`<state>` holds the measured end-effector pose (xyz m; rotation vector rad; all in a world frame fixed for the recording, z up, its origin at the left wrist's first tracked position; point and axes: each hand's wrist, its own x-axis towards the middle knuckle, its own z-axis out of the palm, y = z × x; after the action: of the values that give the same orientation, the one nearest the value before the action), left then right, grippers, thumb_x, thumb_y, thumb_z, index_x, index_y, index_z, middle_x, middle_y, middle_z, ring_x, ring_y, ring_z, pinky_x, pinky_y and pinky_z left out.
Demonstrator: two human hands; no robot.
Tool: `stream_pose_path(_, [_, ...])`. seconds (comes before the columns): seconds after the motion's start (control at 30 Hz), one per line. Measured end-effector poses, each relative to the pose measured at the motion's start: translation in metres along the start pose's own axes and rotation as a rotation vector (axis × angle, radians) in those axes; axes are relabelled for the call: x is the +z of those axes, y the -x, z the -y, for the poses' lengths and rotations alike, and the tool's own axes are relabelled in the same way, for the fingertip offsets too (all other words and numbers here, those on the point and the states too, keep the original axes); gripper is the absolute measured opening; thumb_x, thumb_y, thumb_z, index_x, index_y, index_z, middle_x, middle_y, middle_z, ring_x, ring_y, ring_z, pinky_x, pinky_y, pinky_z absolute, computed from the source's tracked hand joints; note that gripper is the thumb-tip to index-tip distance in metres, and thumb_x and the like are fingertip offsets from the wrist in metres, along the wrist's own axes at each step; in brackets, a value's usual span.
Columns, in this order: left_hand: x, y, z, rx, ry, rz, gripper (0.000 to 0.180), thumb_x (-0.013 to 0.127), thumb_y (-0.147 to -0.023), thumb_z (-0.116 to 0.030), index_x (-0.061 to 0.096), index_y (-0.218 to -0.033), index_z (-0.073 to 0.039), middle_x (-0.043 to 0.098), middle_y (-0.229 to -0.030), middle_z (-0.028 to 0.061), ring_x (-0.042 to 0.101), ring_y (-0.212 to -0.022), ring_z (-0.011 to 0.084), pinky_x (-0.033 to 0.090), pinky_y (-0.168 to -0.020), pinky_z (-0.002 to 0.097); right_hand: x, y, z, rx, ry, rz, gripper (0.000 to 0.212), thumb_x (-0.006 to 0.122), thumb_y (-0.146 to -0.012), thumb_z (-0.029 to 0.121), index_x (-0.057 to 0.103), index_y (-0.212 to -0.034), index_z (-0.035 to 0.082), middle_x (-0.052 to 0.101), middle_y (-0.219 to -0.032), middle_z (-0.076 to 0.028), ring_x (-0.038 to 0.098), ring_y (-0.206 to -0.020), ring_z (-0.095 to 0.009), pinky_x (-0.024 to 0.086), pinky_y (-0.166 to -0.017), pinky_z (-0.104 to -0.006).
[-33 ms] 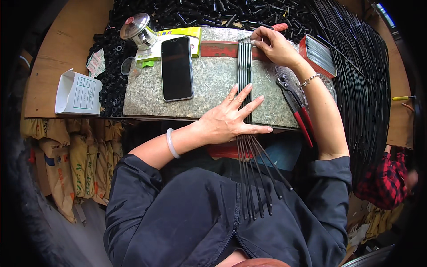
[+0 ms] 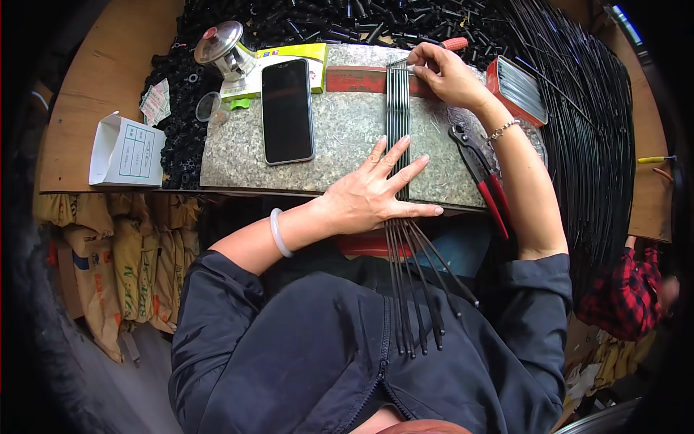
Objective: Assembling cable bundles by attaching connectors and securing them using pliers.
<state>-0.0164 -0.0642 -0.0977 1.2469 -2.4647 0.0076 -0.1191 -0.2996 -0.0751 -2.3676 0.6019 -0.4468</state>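
A row of thin black rods [image 2: 399, 108] lies side by side across a speckled stone slab [image 2: 347, 126] and a red metal bar [image 2: 356, 79]. My left hand [image 2: 376, 186] rests flat over the rods with its fingers spread. Below it, their tipped lower ends fan out over my lap. At the far ends of the rods, my right hand [image 2: 444, 74] is closed in a pinch on a thin wire-like piece, mostly hidden by the fingertips. Red-handled pliers [image 2: 477, 165] lie beside my right forearm. An open red box [image 2: 517, 90] of thin silvery pins stands near my right wrist.
A black phone [image 2: 288, 112] lies on the slab, next to a yellow-green box [image 2: 314, 58] and a metal lidded pot [image 2: 225, 52]. Dark parts heap at the back; long black rods [image 2: 578, 130] pile up right. A white carton [image 2: 129, 152] stands left. Another person's checked sleeve [image 2: 623, 296] shows right.
The rightmost lower rod ends have shifted slightly to the right and up. Both hands stay in place.
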Motion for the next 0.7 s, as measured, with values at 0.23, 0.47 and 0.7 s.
stream_pose_path(0.23, [0.0, 0.0, 0.0, -0.013, -0.007, -0.01, 0.064, 0.051, -0.077, -0.011, 0.042, -0.129, -0.047, 0.031, -0.141, 0.0175, 0.027, -0.128, 0.0487, 0.031, -0.1, 0.0597, 0.004, 0.002, 0.013, -0.02, -0.026, -0.053, 0.015, 0.055, -0.084, 0.004, 0.059, -0.099, 0.004, 0.05, -0.075, 0.001, 0.043, -0.066, -0.008, 0.04, -0.064, -0.0225])
stream_pose_path(0.47, [-0.001, 0.0, 0.0, -0.02, -0.009, -0.02, 0.062, 0.052, -0.078, -0.013, 0.042, -0.129, -0.046, 0.032, -0.14, 0.0178, 0.029, -0.127, 0.0488, 0.031, -0.099, 0.06, 0.007, 0.002, 0.003, -0.003, -0.012, -0.074, 0.016, 0.055, -0.084, 0.003, 0.059, -0.1, 0.002, 0.051, -0.075, 0.0, 0.043, -0.065, -0.008, 0.041, -0.063, -0.0229])
stream_pose_path(0.7, [-0.002, 0.0, 0.0, -0.013, -0.024, -0.013, 0.058, 0.05, -0.079, -0.016, 0.043, -0.128, -0.046, 0.031, -0.141, 0.0171, 0.029, -0.127, 0.0485, 0.032, -0.099, 0.0595, 0.004, 0.0, 0.008, 0.063, -0.018, -0.031, 0.015, 0.056, -0.083, 0.003, 0.06, -0.096, 0.001, 0.059, -0.084, -0.008, 0.056, -0.075, -0.013, 0.046, -0.07, -0.0258])
